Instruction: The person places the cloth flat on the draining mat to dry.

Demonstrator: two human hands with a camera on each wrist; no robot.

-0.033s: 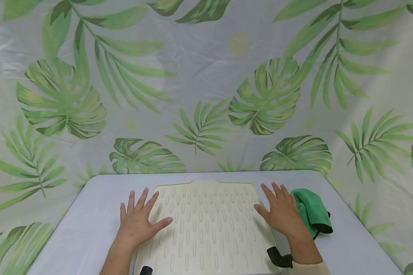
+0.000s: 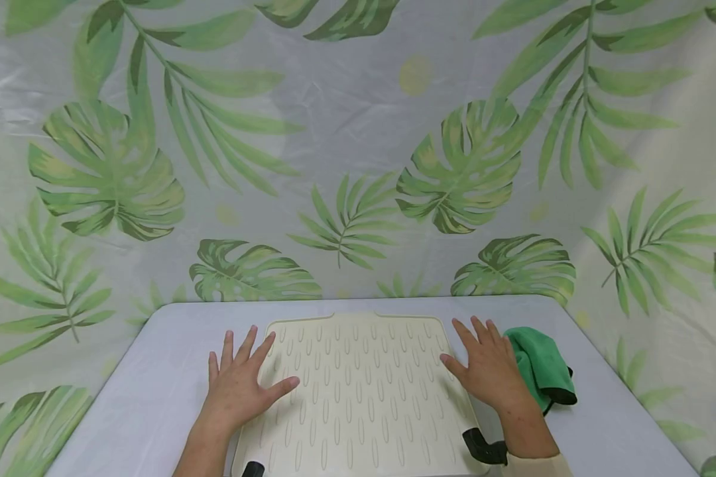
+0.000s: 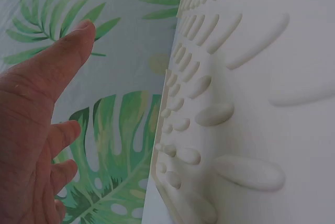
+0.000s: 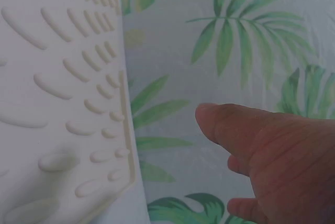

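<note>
A cream board (image 2: 349, 384) with rows of raised oval ridges lies flat in the middle of the table. Over its left edge, my left hand (image 2: 238, 387) spreads its fingers, thumb pointing inward. My right hand (image 2: 489, 364) does likewise over the right edge, its fingers straight and slightly apart. Neither hand holds anything. Both wrist views show the thumb apart from the ridged surface, with the board (image 3: 272, 130) beside the left hand (image 3: 31, 109) and a shadow on it. A crumpled green cloth (image 2: 539, 368) with black trim sits just right of the right hand.
The white table (image 2: 125, 397) has rounded far corners. Behind it hangs a leaf-patterned curtain (image 2: 358, 132). Black wrist-camera parts (image 2: 485, 446) show near the board's lower right and at the lower left.
</note>
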